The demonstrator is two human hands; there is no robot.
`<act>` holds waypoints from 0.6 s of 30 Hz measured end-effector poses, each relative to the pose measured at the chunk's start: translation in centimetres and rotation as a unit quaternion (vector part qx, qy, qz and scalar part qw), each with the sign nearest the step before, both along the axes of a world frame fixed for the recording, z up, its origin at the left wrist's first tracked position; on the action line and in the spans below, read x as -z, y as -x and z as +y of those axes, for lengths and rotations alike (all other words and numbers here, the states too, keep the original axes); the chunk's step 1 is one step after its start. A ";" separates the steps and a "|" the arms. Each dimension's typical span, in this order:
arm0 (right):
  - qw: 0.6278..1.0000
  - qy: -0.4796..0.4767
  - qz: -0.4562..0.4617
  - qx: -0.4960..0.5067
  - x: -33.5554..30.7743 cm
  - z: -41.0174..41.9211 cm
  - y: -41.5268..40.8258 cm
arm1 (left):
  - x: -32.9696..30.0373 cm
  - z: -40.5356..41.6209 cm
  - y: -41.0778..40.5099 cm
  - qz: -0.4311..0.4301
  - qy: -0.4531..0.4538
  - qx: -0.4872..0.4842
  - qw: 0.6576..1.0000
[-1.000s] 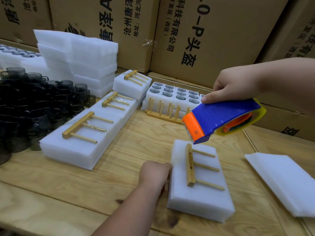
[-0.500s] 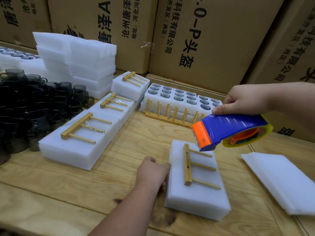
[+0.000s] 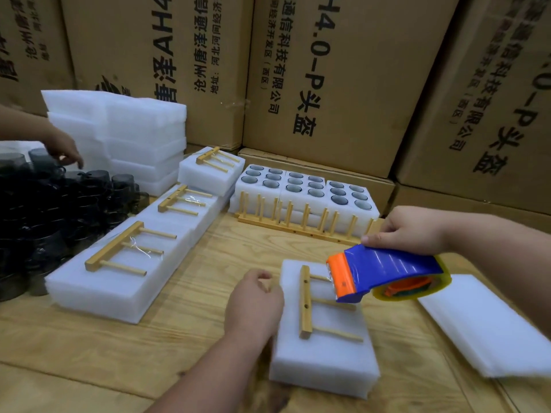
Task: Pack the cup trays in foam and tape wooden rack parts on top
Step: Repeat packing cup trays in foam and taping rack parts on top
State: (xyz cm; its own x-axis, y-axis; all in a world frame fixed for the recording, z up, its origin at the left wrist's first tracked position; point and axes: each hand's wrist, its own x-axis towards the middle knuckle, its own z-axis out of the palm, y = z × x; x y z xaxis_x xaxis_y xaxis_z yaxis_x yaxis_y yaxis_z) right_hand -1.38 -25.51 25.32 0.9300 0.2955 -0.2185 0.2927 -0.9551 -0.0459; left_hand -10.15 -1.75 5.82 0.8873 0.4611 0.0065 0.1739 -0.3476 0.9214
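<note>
Blue tape dispenser [image 3: 384,271] now lowered onto wooden rack part [image 3: 307,302], right hand [image 3: 408,231] gripping; left hand [image 3: 253,305] curled against foam block [image 3: 325,365].

Left hand [image 3: 253,302] loosely curled, knuckles up, forearm reaching forward — right hand [image 3: 408,231] fingers clenched, wrist level.

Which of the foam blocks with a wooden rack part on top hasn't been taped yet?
The nearest foam block, beside the left hand. Its rack part lies bare under the tape dispenser; the blocks in the left row show clear tape.
</note>
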 end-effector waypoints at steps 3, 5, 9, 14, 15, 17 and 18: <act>1.000 -0.007 -0.008 -0.004 1.2 -0.6 -0.3 | -3.4 -2.9 0.1 -0.092 0.024 0.132 0.987; 1.000 -0.011 -0.008 -0.005 1.8 -0.9 -0.4 | -4.4 -4.9 0.1 -0.090 -0.019 0.233 0.968; 1.000 -0.026 0.010 0.001 2.3 -1.8 -0.5 | -3.4 -6.6 -0.4 -0.043 -0.187 0.302 0.934; 0.997 -0.073 0.017 0.019 3.6 -3.7 -0.3 | -2.3 -7.0 -1.1 0.030 -0.260 0.275 0.925; 0.996 -0.089 0.015 0.021 4.0 -4.2 -0.1 | -2.2 -7.1 -1.2 0.031 -0.286 0.273 0.918; 0.991 -0.130 0.025 0.021 4.8 -5.2 0.3 | -2.1 -7.3 -1.3 0.022 -0.326 0.280 0.903; 0.987 -0.152 0.037 0.023 5.3 -5.7 0.6 | -2.1 -7.4 -1.3 0.019 -0.342 0.284 0.896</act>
State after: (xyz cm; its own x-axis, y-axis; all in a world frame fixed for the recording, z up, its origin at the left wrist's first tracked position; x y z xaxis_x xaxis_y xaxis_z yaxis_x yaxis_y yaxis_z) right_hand -1.98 -31.22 20.00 0.9288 0.3162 -0.1933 0.2351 -0.9060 -0.3520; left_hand -8.82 -9.12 7.90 0.9830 -0.1646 0.0810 -0.1834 -0.8707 0.4564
